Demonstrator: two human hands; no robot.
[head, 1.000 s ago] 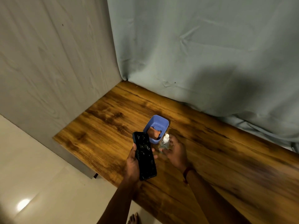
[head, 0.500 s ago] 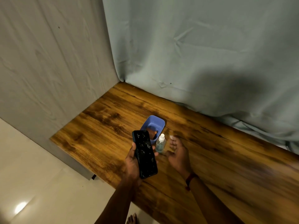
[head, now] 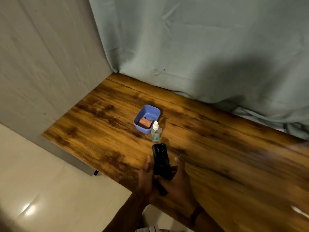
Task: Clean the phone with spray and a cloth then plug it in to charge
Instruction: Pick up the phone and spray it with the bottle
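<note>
Closest of all, both hands held the phone (head: pixel 161 160) above the near edge of the table (head: pixel 225 173). The left hand (head: pixel 145 174) was wrapped on its left side, thumb up along the edge. The right hand (head: pixel 178 183) had its fingers curled round the bottom end. The phone's dark glass faced up and had small bright spots on it; I could not tell if they were wet drops. Just past the top of the phone stood the little spray bottle (head: pixel 156 133), upright. Right behind it, touching or almost touching, sat the blue tub (head: pixel 141 128) with the orange cloth (head: pixel 145 122) folded inside. Far back hung a grey-green curtain (head: pixel 200 47).

If one hand let go to fetch the cloth, the phone could slip, and it might fall to the hard floor (head: pixel 50 190), since it was so near the edge. A hand reaching for the tub could also bump the spray bottle and tip it, because the bottle stood in the way.
</note>
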